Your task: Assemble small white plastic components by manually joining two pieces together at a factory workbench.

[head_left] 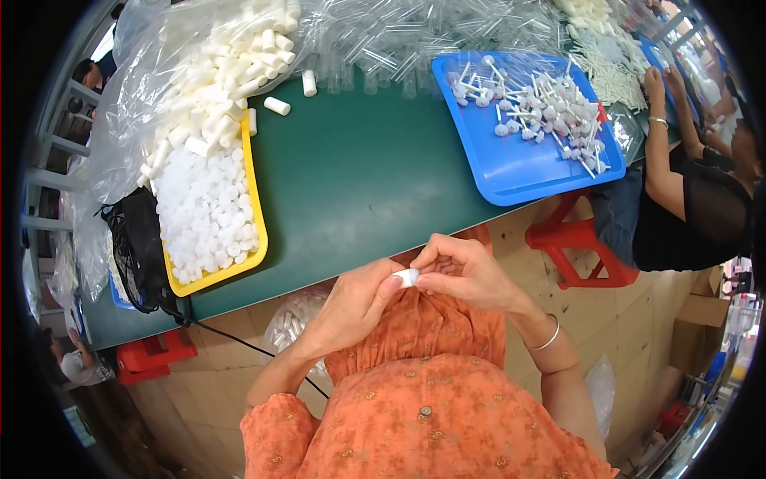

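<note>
In front of my lap, both hands meet over a short white cylinder (407, 278). My left hand (355, 305) is closed around its left end. My right hand (469, 274) pinches the other end, where a paler, translucent white part shows; the fingers partly hide it. To the left, a yellow tray (260, 231) holds many small white plastic caps (206, 215). Similar white cylinders (223, 84) are heaped behind and over that tray, and a few lie loose on the green table (343, 168).
A blue tray (511, 172) with white stick-and-cap pieces (550, 112) sits at the right. Clear plastic tubes (383, 40) pile along the back. A black mesh bag (132, 243) hangs by the yellow tray. A co-worker's arm (662, 160) and a red stool (582, 247) are at right.
</note>
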`<state>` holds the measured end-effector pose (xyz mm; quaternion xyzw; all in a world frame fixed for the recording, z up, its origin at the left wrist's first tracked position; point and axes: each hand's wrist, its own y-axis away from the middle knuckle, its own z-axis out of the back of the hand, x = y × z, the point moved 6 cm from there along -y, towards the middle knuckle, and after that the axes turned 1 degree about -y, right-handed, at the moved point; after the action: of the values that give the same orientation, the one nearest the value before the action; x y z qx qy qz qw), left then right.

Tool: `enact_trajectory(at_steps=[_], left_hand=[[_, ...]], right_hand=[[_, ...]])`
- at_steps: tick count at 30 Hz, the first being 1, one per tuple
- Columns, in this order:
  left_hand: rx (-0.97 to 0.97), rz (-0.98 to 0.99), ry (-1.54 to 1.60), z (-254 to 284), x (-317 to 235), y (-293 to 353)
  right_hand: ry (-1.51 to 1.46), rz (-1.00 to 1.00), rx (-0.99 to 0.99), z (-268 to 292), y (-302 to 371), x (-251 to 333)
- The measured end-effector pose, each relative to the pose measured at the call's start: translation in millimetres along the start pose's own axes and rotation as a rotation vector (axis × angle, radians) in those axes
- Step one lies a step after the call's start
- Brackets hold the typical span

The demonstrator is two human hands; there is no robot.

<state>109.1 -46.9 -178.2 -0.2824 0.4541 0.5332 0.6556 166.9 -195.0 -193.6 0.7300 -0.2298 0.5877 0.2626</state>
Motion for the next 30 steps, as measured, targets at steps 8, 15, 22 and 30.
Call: enact_trajectory(at_steps=[8,15,22,30], left_hand=[[-0.028,0.150,0.275,-27.4,11.8,6.6],[-0.217,0.342,0.900,-73.8,51.8,-10.9],[-0.112,0.690,0.940,-82.0,56.9,-18.7],[-0.162,0.558,1.185,-81.3,52.6,-25.4]], right_hand=[[0.123,-0.069,0.014,-6.5,16.1,-21.0],[-0.322,-0.006,-0.545,-29.5,45.3,-103.9],[-1.033,-0.239,-0.473,-49.7,30.6,-93.4],[-1.065,-0.218,-0.380,-37.5,24.7,-82.5]])
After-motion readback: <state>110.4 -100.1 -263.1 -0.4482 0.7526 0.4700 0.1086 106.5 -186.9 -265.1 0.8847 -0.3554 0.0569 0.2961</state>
